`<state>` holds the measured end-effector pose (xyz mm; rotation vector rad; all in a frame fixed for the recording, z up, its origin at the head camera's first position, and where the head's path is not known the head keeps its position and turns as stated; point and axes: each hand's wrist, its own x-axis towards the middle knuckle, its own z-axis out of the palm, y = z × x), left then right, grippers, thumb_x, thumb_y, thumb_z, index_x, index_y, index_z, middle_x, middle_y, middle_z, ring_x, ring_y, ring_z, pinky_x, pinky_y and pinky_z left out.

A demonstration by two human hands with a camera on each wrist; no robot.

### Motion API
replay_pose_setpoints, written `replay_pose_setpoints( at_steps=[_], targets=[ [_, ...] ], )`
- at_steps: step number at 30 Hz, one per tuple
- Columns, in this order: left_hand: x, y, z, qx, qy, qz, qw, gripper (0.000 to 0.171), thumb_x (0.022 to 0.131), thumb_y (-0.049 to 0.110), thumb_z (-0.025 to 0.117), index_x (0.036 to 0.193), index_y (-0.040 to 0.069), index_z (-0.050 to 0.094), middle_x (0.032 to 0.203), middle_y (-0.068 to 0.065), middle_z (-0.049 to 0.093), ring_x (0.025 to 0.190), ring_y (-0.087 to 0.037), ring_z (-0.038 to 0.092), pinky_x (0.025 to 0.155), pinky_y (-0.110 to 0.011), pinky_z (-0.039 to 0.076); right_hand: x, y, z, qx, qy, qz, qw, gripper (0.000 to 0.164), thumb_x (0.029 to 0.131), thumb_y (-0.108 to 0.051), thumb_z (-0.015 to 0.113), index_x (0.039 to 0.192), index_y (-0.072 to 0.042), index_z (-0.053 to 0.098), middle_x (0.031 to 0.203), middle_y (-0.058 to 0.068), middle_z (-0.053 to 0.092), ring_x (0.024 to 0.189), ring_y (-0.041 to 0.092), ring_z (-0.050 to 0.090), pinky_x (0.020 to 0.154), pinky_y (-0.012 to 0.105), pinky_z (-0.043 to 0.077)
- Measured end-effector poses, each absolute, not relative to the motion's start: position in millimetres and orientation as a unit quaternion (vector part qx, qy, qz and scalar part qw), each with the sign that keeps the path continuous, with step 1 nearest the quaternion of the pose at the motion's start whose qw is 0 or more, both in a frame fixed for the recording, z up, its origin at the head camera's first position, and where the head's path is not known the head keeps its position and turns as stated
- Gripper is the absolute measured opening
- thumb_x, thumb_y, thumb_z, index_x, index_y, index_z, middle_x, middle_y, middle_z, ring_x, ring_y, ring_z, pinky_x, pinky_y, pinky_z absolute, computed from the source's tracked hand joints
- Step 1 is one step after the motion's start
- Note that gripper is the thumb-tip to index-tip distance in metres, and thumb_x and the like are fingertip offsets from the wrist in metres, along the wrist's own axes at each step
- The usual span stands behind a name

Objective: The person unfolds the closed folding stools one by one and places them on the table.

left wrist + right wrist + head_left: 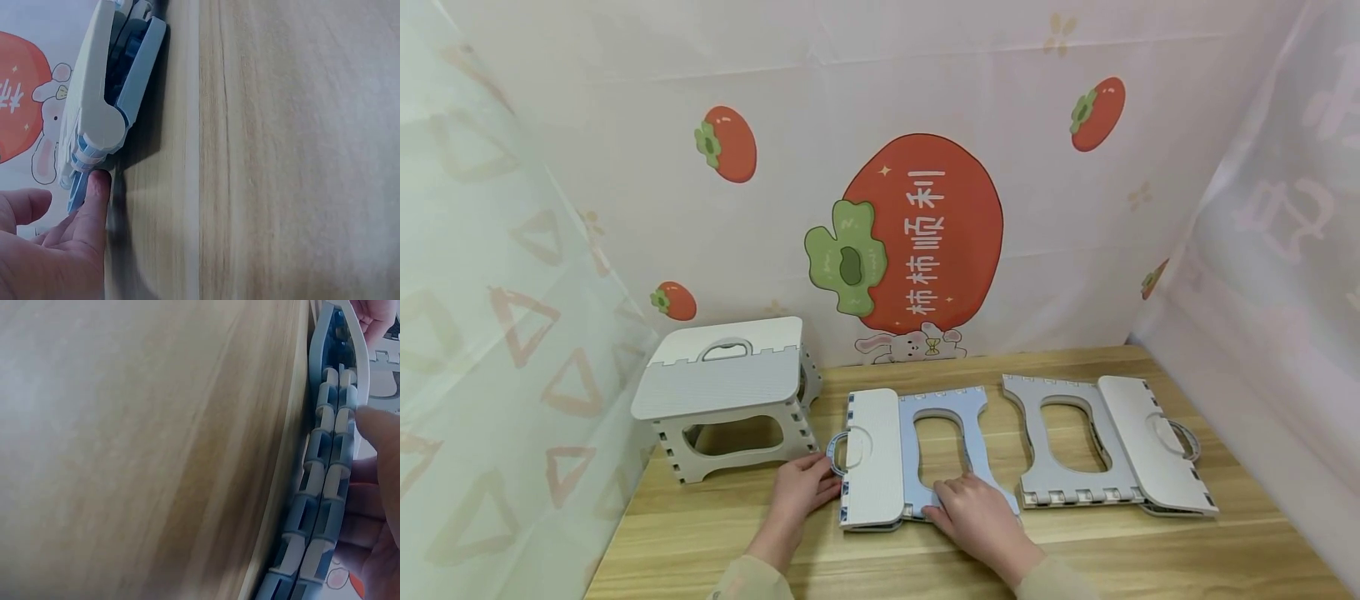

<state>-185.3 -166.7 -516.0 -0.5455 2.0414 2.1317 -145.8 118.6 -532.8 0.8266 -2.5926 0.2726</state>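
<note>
A folding stool (pixel 872 458) with a white top and blue leg panel lies folded flat in the middle of the table. My right hand (pixel 976 514) grips its near edge, fingers reaching over the blue panel into the cutout; the right wrist view shows the thumb (pixel 379 430) by the hinged edge (pixel 318 472). At the stool's left side, my left hand (pixel 802 492) touches the blue carry handle (pixel 836 454). In the left wrist view its fingers (pixel 90 212) stretch under the handle end, the thumb standing apart.
On the left stands an unfolded stool (pixel 722 387) with a white and grey top. Another folded stool (pixel 1078 483), grey and white, lies to the right. Behind the wooden table (pixel 895 575) hangs a white cloth (pixel 625 150) printed with persimmons; more cloth encloses both sides.
</note>
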Motion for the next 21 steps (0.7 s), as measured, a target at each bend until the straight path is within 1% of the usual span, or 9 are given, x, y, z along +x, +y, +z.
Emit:
replay_pose_setpoints(
  at_steps=[2, 4, 7, 11, 14, 17, 21],
  targets=[
    [-186.0, -167.0, -517.5, -0.18, 0.669, 0.718, 0.068, 0.053, 0.103, 0.007, 0.055, 0.144, -0.022, 0.038, 0.104, -0.025, 0.072, 0.085, -0.02, 0.073, 0.08, -0.036, 0.063, -145.2, 121.3, -533.3, 0.309, -0.927, 0.097, 0.189, 0.033, 0.092, -0.041, 0.076, 0.102, -0.01, 0.074, 0.093, 0.001, 0.077, 0.087, 0.017, 0.072, 0.089, 0.039, 0.059],
    [-187.0, -167.8, -518.9, -0.181, 0.658, 0.728, 0.066, 0.053, 0.104, 0.007, 0.056, 0.144, -0.022, 0.037, 0.108, -0.028, 0.07, 0.087, -0.021, 0.073, 0.082, -0.037, 0.063, -145.2, 123.4, -534.0, 0.322, -0.924, 0.098, 0.183, 0.038, 0.09, -0.041, 0.077, 0.109, -0.008, 0.073, 0.099, 0.003, 0.077, 0.092, 0.019, 0.073, 0.093, 0.041, 0.059],
    [-187.8, -168.1, -519.9, -0.176, 0.644, 0.742, 0.063, 0.053, 0.104, 0.005, 0.055, 0.143, -0.024, 0.036, 0.112, -0.031, 0.069, 0.091, -0.022, 0.072, 0.083, -0.037, 0.063, -145.2, 125.4, -535.2, 0.337, -0.917, 0.101, 0.191, 0.043, 0.087, -0.04, 0.08, 0.113, -0.007, 0.071, 0.101, 0.004, 0.076, 0.093, 0.02, 0.073, 0.089, 0.038, 0.06],
    [-188.2, -167.7, -522.2, -0.176, 0.625, 0.758, 0.061, 0.053, 0.103, 0.004, 0.056, 0.144, -0.024, 0.035, 0.116, -0.032, 0.068, 0.095, -0.024, 0.073, 0.086, -0.037, 0.062, -145.3, 125.7, -534.9, 0.352, -0.903, 0.111, 0.22, 0.046, 0.083, -0.035, 0.083, 0.115, -0.004, 0.073, 0.101, 0.005, 0.077, 0.09, 0.02, 0.073, 0.078, 0.033, 0.062],
    [-188.4, -167.6, -524.2, -0.173, 0.612, 0.77, 0.061, 0.055, 0.103, 0.003, 0.056, 0.145, -0.024, 0.033, 0.123, -0.036, 0.064, 0.103, -0.029, 0.072, 0.091, -0.039, 0.06, -145.6, 125.5, -532.3, 0.359, -0.899, 0.114, 0.224, 0.044, 0.081, -0.032, 0.085, 0.113, -0.004, 0.073, 0.099, 0.005, 0.077, 0.086, 0.019, 0.072, 0.074, 0.03, 0.061],
    [-188.5, -168.1, -525.9, -0.17, 0.592, 0.785, 0.066, 0.054, 0.103, 0.002, 0.055, 0.145, -0.024, 0.032, 0.126, -0.036, 0.062, 0.107, -0.031, 0.071, 0.095, -0.041, 0.058, -145.8, 125.7, -527.7, 0.357, -0.905, 0.116, 0.2, 0.041, 0.082, -0.031, 0.085, 0.111, -0.005, 0.073, 0.097, 0.004, 0.076, 0.083, 0.018, 0.072, 0.068, 0.028, 0.061],
    [-188.0, -169.0, -527.8, -0.171, 0.565, 0.804, 0.074, 0.052, 0.102, 0.0, 0.056, 0.143, -0.023, 0.034, 0.119, -0.032, 0.067, 0.103, -0.029, 0.073, 0.096, -0.042, 0.058, -146.4, 125.5, -520.8, 0.349, -0.917, 0.119, 0.149, 0.037, 0.084, -0.029, 0.083, 0.111, -0.006, 0.072, 0.096, 0.003, 0.076, 0.081, 0.017, 0.071, 0.064, 0.028, 0.06]
  ],
)
